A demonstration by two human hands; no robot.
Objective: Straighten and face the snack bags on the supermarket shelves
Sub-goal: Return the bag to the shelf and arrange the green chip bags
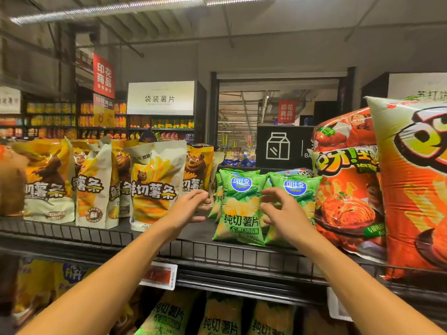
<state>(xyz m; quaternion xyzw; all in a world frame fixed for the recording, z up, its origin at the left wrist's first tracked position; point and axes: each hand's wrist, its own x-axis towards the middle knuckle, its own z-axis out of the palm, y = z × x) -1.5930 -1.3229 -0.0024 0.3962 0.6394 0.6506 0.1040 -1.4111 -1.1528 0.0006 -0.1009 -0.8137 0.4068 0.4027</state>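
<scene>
Both hands are spread and hold nothing: the left hand [191,206] hovers over a bare strip of shelf [193,232] beside the front green chip bag [239,209], the right hand [281,209] just right of it. Yellow fries bags [154,182] stand left, big orange bags [348,189] right; the green bag sits upright at the shelf's front edge.

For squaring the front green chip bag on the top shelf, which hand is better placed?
The right hand, probably. It hovers open just in front of the front green chip bag, overlapping its right edge. The left hand is open too, but left of the bag, apart from it.
</scene>
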